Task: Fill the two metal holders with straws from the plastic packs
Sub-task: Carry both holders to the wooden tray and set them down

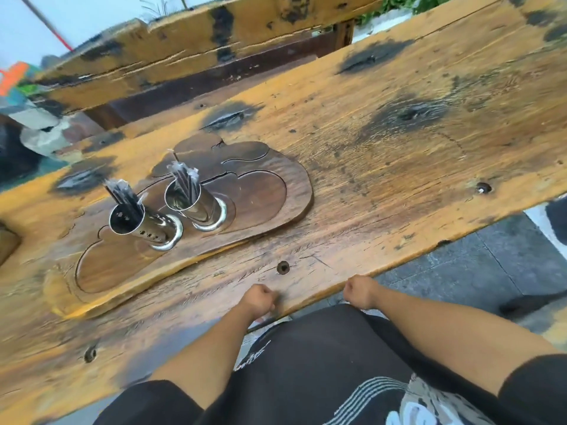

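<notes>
Two shiny metal holders stand side by side on a dark carved wooden tray (270, 191). The left holder (144, 223) has small holes in its wall and carries a bundle of dark wrapped straws (124, 196). The right holder (196, 207) is smooth and also carries wrapped straws (184, 179). No plastic packs are in sight. My left hand (259, 300) rests as a closed fist on the table's near edge. My right hand (362, 291), also curled into a fist, sits at that edge a little to the right. Neither hand shows anything in it.
The long worn yellow-brown wooden table (399, 142) runs from lower left to upper right, with bolt holes (283, 267) near the front edge. A wooden bench back (184, 41) runs behind it. Grey floor tiles (491, 271) lie at the right. A dark shoe (557, 222) shows at the far right.
</notes>
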Demonstrator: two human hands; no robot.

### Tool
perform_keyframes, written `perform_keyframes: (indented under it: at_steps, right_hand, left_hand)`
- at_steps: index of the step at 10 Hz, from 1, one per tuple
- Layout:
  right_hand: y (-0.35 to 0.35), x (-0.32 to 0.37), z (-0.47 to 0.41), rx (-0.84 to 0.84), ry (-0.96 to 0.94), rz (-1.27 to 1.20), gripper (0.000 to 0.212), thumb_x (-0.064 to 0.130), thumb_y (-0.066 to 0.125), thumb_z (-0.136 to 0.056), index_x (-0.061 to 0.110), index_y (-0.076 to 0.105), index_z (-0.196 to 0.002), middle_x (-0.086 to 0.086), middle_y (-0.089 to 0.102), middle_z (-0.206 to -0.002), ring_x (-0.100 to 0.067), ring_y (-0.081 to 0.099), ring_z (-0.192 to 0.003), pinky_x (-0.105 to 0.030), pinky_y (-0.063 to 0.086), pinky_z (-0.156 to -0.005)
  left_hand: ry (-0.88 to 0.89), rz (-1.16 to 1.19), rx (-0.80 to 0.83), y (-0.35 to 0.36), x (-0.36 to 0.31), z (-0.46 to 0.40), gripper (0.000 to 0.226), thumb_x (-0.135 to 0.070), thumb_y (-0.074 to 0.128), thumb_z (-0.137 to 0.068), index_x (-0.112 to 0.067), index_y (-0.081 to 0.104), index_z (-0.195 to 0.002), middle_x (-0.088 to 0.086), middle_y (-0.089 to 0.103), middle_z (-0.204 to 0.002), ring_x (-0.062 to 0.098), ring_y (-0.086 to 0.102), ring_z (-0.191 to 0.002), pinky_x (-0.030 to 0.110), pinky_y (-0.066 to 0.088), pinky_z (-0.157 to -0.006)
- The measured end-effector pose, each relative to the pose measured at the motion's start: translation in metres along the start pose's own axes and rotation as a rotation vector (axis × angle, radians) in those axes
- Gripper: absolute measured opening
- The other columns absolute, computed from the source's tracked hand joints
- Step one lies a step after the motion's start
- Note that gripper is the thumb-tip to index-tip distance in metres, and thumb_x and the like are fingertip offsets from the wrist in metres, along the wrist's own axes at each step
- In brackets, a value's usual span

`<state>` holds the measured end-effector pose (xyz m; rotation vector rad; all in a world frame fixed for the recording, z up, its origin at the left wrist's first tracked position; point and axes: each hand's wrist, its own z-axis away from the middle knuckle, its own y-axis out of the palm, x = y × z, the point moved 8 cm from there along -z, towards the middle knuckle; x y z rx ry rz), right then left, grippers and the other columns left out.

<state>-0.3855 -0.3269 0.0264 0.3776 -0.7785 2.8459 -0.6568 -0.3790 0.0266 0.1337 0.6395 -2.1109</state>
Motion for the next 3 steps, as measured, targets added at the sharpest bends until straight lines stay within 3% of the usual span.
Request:
perform_keyframes:
  at_steps: [1,2,3]
  right_hand:
    - [0.004,0.010,-0.002,0.033,-0.036,0.051,0.032,0.018,0.047,-0.099,0.013,0.057,-0.069,-0.011,0.067,-0.092,-0.021,0.054,-0.084,-0.025,0.040,-0.072]
    - [0.012,0.023,-0.004,0.018,-0.121,0.158,0.018,0.025,0.047,-0.103,0.019,0.062,-0.098,-0.009,0.069,-0.115,-0.017,0.051,-0.092,-0.024,0.038,-0.079]
    - [0.029,0.019,-0.010,-0.012,-0.131,0.169,0.013,0.027,0.046,-0.103,0.025,0.059,-0.105,-0.008,0.067,-0.122,-0.017,0.047,-0.092,-0.026,0.039,-0.082]
  left_hand:
    - [0.023,0.023,-0.028,-0.004,0.018,0.004,0.024,-0.023,0.048,-0.100,-0.010,0.062,-0.085,0.010,0.068,-0.078,0.027,0.061,-0.071,0.034,0.053,-0.062]
    - [-0.009,0.007,-0.028,0.006,0.059,0.012,0.024,-0.024,0.050,-0.095,-0.015,0.058,-0.074,0.004,0.062,-0.070,0.019,0.055,-0.060,0.029,0.049,-0.061]
    - [-0.042,0.013,-0.054,0.014,0.089,0.014,0.023,-0.025,0.052,-0.094,-0.016,0.057,-0.073,-0.001,0.064,-0.077,0.013,0.059,-0.069,0.028,0.053,-0.074]
